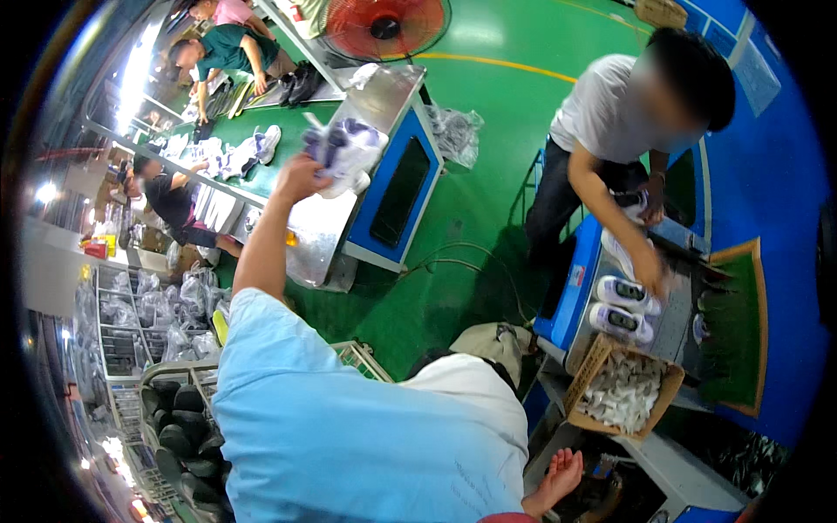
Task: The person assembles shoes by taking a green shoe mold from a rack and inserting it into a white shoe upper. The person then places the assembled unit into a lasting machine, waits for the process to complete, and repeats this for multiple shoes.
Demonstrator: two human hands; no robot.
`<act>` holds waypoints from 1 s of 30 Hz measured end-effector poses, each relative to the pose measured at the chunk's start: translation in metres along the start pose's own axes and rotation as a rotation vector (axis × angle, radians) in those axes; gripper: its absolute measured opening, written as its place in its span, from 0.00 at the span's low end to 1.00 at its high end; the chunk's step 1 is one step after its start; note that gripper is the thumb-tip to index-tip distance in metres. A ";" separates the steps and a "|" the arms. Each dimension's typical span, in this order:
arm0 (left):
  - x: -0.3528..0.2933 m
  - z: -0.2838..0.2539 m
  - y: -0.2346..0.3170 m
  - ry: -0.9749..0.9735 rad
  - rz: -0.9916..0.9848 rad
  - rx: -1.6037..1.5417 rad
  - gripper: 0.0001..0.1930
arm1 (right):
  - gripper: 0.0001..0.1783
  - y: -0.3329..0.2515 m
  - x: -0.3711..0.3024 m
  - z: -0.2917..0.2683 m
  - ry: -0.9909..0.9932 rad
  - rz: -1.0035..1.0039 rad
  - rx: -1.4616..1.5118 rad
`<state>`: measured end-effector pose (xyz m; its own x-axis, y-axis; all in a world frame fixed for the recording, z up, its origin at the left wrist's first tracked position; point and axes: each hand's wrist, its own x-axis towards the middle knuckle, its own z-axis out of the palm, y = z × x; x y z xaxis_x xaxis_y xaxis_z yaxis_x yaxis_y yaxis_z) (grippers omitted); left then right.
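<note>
My left arm in a light blue sleeve reaches to the upper left. My left hand [301, 178] is closed on a white and purple sneaker [324, 144], which is smeared by motion, above the end of a metal-topped bench [327, 235]. More white and purple shoe surface [359, 157] shows right beside it; I cannot tell where one shoe ends and the other begins. My right hand [558, 481] is low at the right, palm up, its fingers loosely bent and apart with nothing in them. A cardboard box [671, 403] of crumpled white pieces stands nearest to it.
At the right a seated co-worker [602, 113] handles shoes beside a pair of white sneakers [621, 322]. More sneakers [248, 157] lie on a green conveyor at the upper left, with people along it. Dark shoe forms [187, 436] fill a rack at lower left. A fan [384, 28] stands behind.
</note>
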<state>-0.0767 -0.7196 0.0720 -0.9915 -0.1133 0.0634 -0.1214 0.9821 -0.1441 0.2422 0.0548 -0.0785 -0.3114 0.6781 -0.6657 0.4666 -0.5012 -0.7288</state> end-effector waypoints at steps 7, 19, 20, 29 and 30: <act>0.057 0.002 -0.072 0.629 -0.871 0.134 0.20 | 0.28 -0.018 0.015 0.018 -0.195 -0.105 -0.380; 0.051 0.134 0.608 -0.431 0.718 -0.858 0.32 | 0.30 -0.048 -0.037 0.063 0.023 -0.080 -0.672; 0.058 0.163 0.642 -0.269 0.769 -0.726 0.36 | 0.30 -0.045 -0.040 0.061 0.030 -0.072 -0.590; 0.134 0.141 0.751 -0.616 1.014 -0.666 0.31 | 0.24 0.029 -0.085 0.066 0.268 0.006 -0.591; 0.133 0.129 0.741 -0.699 0.919 -0.852 0.27 | 0.24 0.028 -0.087 0.068 0.300 0.013 -0.569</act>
<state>-0.3048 -0.0264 -0.1538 -0.5506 0.7960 -0.2516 0.3796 0.5072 0.7738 0.2267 -0.0550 -0.0519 -0.0965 0.8360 -0.5402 0.8606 -0.2025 -0.4672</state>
